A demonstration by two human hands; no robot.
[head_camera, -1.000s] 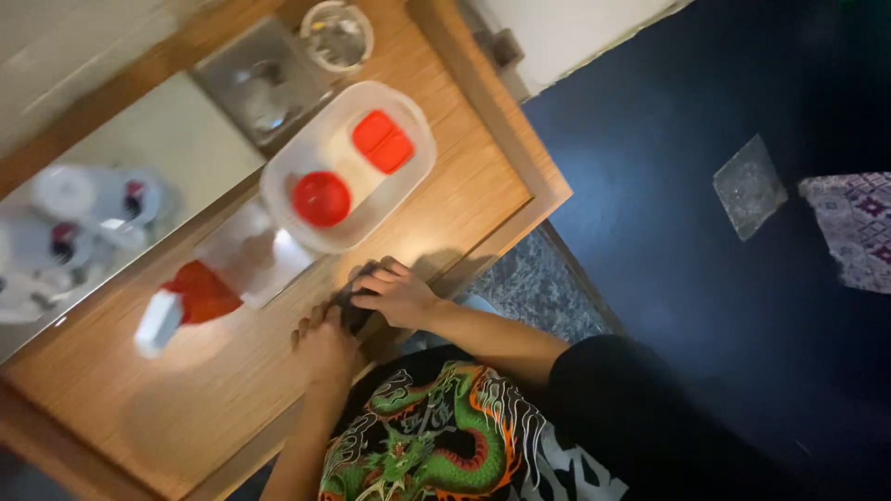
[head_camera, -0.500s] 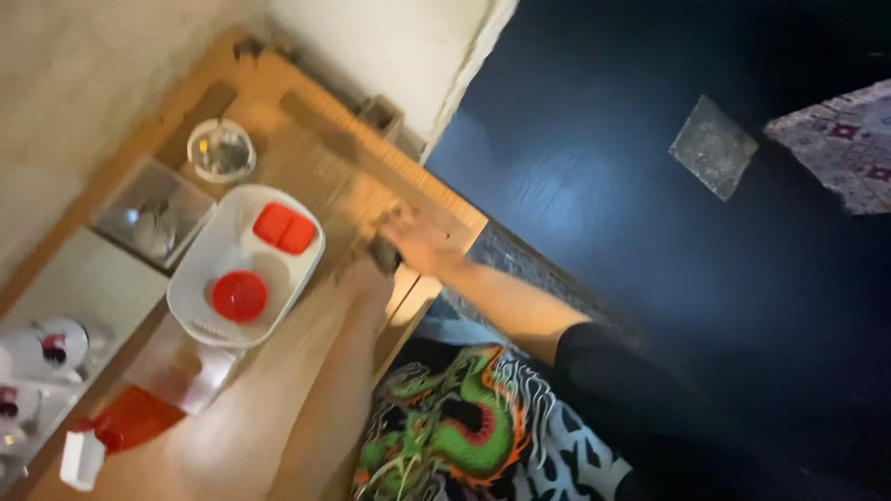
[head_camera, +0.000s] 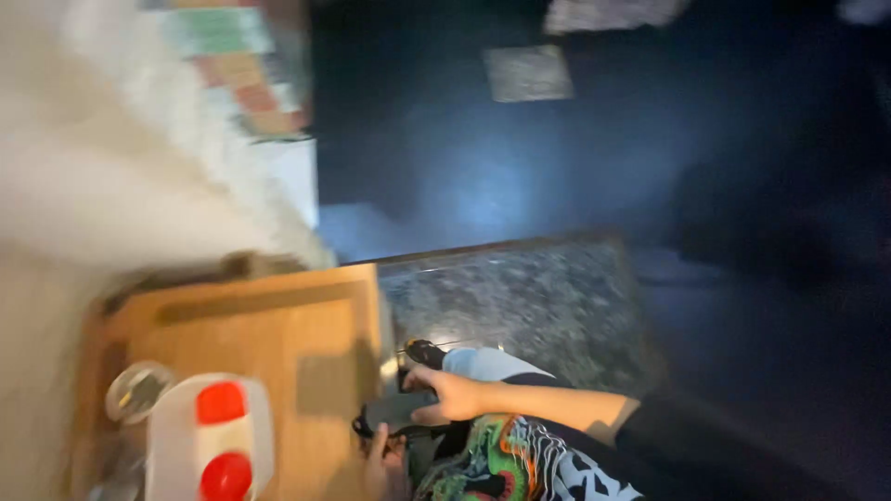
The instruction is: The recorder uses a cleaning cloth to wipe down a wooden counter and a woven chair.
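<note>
Right hand (head_camera: 455, 397) closes around a dark device (head_camera: 397, 409) at the table (head_camera: 278, 325) edge, six o'clock; left hand's (head_camera: 382, 464) grip: cannot tell. Gripped over the edge, the device could slip to the floor.

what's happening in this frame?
A person stands at the edge of a wooden table, both hands on a small dark device just off its edge. The right hand grips it from above; the left hand is under it, near the lower edge of the view. On the table sit a white tray with two red items and a round glass dish. The view is motion-blurred, so what the device is cannot be told.
</note>
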